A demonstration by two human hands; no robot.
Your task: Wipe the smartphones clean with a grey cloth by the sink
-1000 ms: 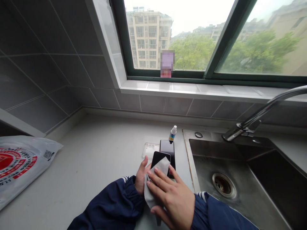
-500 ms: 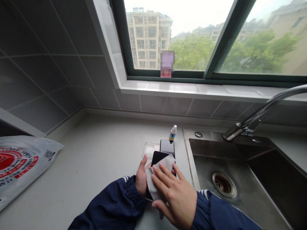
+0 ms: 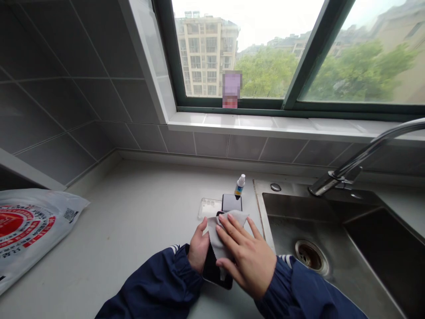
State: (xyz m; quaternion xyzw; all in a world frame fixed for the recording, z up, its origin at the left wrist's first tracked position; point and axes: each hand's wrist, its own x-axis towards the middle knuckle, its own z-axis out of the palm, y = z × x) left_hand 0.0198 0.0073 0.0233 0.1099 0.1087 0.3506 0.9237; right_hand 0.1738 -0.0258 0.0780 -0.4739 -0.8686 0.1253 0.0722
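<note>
Your sleeves (image 3: pixel 152 283) are navy blue, banded with white stripes near the cuffs. The cloth (image 3: pixel 218 246) you have is plain pale grey, and your phone (image 3: pixel 212 268) is black. Before you, the counter (image 3: pixel 133 212) is off-white; the bottle (image 3: pixel 239 186) is white with a blue and yellow label. To your left, the white bag (image 3: pixel 40 248) carries red and black print. Your sink (image 3: pixel 288 230) is silvery grey; the wall tiles (image 3: pixel 99 44) are grey, crossed by a grid of paler lines.

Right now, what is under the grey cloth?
A dark phone; its lower end and an upper corner show. The grey cloth and right hand cover its middle, so that part cannot be seen.
</note>
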